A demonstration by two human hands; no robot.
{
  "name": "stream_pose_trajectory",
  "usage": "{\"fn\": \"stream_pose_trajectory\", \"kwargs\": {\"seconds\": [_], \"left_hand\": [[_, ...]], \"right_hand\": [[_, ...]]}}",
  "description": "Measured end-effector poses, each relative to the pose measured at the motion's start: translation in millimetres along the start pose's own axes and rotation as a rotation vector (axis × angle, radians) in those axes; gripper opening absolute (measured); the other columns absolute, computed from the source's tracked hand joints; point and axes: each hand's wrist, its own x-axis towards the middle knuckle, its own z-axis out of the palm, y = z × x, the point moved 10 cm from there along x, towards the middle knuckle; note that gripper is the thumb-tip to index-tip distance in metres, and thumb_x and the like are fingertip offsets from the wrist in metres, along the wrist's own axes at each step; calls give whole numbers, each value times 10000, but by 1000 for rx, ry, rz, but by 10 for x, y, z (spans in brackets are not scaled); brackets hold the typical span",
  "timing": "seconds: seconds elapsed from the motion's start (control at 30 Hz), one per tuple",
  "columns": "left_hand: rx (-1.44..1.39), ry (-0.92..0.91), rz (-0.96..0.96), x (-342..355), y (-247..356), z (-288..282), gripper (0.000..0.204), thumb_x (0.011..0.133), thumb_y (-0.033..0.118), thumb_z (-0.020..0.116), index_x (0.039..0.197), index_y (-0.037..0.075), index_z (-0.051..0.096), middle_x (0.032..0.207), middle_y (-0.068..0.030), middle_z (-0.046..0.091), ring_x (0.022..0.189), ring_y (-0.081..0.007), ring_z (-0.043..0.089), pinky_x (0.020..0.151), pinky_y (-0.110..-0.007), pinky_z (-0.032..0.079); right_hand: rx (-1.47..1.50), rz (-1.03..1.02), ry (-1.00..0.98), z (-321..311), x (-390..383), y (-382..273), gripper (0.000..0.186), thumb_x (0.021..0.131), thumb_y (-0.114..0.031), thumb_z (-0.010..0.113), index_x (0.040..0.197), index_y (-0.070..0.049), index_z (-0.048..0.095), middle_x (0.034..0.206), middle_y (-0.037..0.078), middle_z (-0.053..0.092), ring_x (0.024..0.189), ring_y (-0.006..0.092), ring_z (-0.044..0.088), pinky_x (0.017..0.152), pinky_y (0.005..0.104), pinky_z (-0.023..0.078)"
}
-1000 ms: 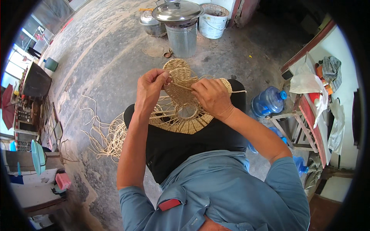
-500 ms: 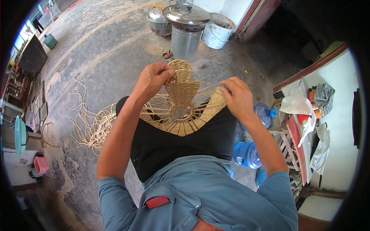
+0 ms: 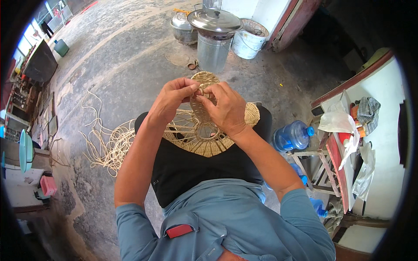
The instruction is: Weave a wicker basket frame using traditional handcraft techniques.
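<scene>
Tan weaving (image 3: pixel 200 114), pinched by left hand (image 3: pixel 175 96) and partly covering right hand (image 3: pixel 227 108), neighbours heaped cord (image 3: pixel 112 145).

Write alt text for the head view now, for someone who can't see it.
A person's left hand and right hand meet at the raised part of a straw-coloured woven piece on their lap. Pale cord lies tangled on the floor to the left; blue water bottles are at right, and a metal cylinder stands ahead.
</scene>
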Motion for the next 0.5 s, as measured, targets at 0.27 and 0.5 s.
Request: {"fn": "stream_pose_trajectory", "kwargs": {"seconds": [0.27, 0.5], "left_hand": [[-40, 11, -6, 5, -73, -27, 189, 1058, 245, 695, 1118, 69, 730, 961, 18, 724, 889, -78, 656, 918, -287, 518], [-7, 13, 41, -51, 14, -5, 213, 1048, 220, 690, 1167, 48, 731, 993, 7, 733, 916, -95, 662, 944, -297, 521]], "right_hand": [[-7, 4, 86, 29, -39, -65, 178, 842, -178, 829, 898, -113, 673, 860, 56, 631, 754, 284, 681, 616, 408, 529], [165, 243, 12, 46, -3, 69, 85, 852, -129, 776, 883, -83, 712, 851, 61, 677, 704, 220, 696, 632, 351, 539]]}}
